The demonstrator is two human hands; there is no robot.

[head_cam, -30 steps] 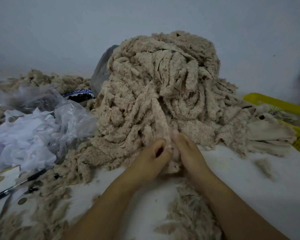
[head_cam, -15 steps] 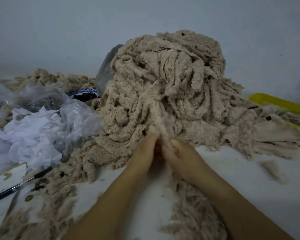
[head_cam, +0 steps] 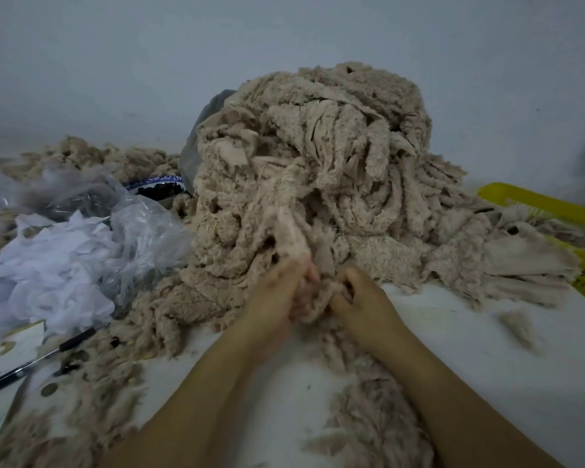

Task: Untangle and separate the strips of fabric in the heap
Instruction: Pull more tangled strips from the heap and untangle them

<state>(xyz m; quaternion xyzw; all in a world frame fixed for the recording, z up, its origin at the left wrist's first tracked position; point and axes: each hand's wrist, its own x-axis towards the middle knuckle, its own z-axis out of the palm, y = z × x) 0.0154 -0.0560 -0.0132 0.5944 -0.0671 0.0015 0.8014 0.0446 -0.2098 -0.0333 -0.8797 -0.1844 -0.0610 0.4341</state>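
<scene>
1. The heap of fabric strips (head_cam: 318, 184) sits mid-way across the table (head_cam: 470, 332).
2. Plastic bags (head_cam: 81, 251) lie left of it, with a bowl (head_cam: 156, 187) behind them.
3. A basket (head_cam: 534, 204) lies right, partly under strips.
4. A pen (head_cam: 31, 363) lies front-left.

1 head-worn wide-angle camera looks forward and down, close to the heap (head_cam: 318, 163).

beige fleecy heap (head_cam: 318, 170), yellow basket (head_cam: 534, 206), white scraps (head_cam: 54, 265), blue-rimmed bowl (head_cam: 156, 181), white table (head_cam: 453, 332)
</scene>
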